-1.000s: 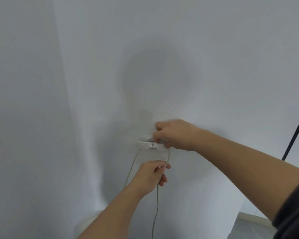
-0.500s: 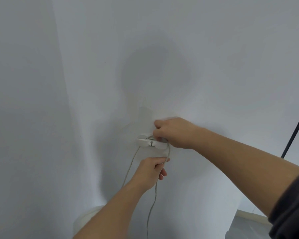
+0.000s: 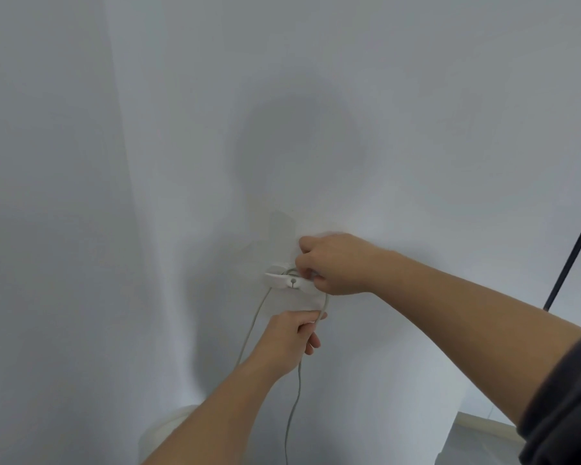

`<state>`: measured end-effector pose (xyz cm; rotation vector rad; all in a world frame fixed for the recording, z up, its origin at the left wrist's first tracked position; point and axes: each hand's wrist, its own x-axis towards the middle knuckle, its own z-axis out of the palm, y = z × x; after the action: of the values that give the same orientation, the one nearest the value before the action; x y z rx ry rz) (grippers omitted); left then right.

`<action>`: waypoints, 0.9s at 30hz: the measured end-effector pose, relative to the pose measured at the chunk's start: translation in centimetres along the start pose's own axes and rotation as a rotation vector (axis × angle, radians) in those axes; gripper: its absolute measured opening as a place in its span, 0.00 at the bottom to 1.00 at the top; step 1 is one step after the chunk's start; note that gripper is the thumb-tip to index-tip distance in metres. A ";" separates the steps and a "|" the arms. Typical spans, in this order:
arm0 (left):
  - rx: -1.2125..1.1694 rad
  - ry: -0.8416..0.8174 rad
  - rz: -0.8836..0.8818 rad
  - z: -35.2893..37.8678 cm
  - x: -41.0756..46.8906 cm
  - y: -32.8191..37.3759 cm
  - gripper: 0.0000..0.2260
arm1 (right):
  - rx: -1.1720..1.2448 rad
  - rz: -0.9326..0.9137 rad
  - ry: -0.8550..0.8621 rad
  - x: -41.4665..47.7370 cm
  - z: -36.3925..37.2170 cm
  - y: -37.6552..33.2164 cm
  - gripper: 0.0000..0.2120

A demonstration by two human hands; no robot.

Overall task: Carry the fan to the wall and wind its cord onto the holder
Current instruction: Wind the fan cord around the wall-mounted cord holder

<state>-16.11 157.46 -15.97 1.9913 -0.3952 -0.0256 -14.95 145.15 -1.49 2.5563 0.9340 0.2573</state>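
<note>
A small white cord holder is fixed to the white wall at mid height. A thin grey cord loops over the holder and hangs down on both sides. My right hand is closed on the cord at the holder's right end. Just below, my left hand grips the hanging cord in a fist. A rounded white part of the fan shows at the bottom edge, mostly hidden by my left forearm.
A white wall fills the view, with a corner fold at the left. A thin dark pole leans at the right edge. A pale baseboard strip runs low on the right.
My left hand has slid a little up the cord toward the holder. My right hand stays at the holder's right end, shifted slightly upward.
</note>
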 end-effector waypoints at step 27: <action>0.378 0.048 0.008 -0.4 0.8 0.4 0.12 | -0.032 0.017 0.116 0.4 0.9 0.3 0.06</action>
<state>-15.40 157.43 -15.32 2.3573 -0.3992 0.1088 -14.17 144.91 -2.11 2.5437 0.9419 0.4259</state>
